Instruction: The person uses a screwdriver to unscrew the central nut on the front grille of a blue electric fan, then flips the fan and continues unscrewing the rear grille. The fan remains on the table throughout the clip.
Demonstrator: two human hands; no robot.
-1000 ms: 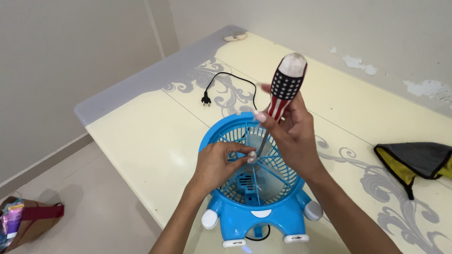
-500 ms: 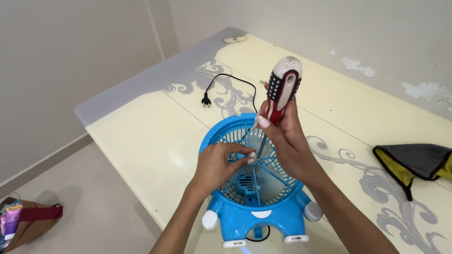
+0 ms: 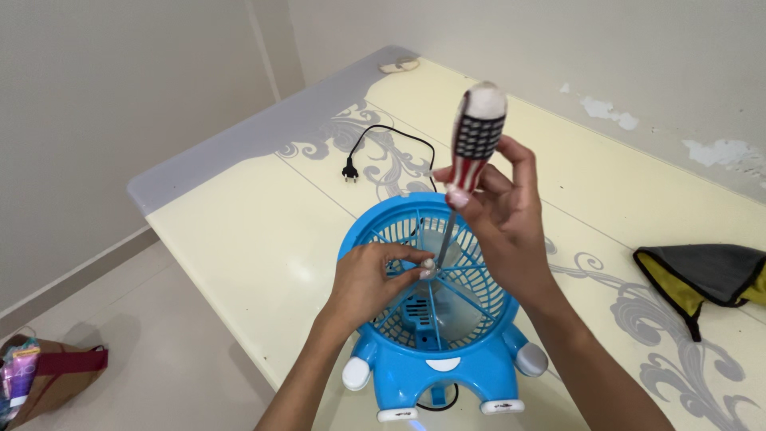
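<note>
A small blue table fan (image 3: 435, 363) lies face up on the cream table (image 3: 239, 239), its round grille (image 3: 375, 231) towards me. My right hand (image 3: 507, 215) grips a screwdriver (image 3: 475, 144) with a red, white and dark patterned handle, held nearly upright. Its metal shaft runs down to the centre of the grille. My left hand (image 3: 371, 279) rests on the grille, with the fingertips pinched at the shaft's tip.
The fan's black cord and plug (image 3: 349, 169) lie on the table beyond the fan. A grey and yellow cloth (image 3: 706, 275) sits at the right. The table's left edge drops to a tiled floor, where a brown bag (image 3: 48, 375) lies.
The screwdriver handle has tilted from leaning right to nearly upright, and my right hand has shifted with it. My left hand stays on the grille.
</note>
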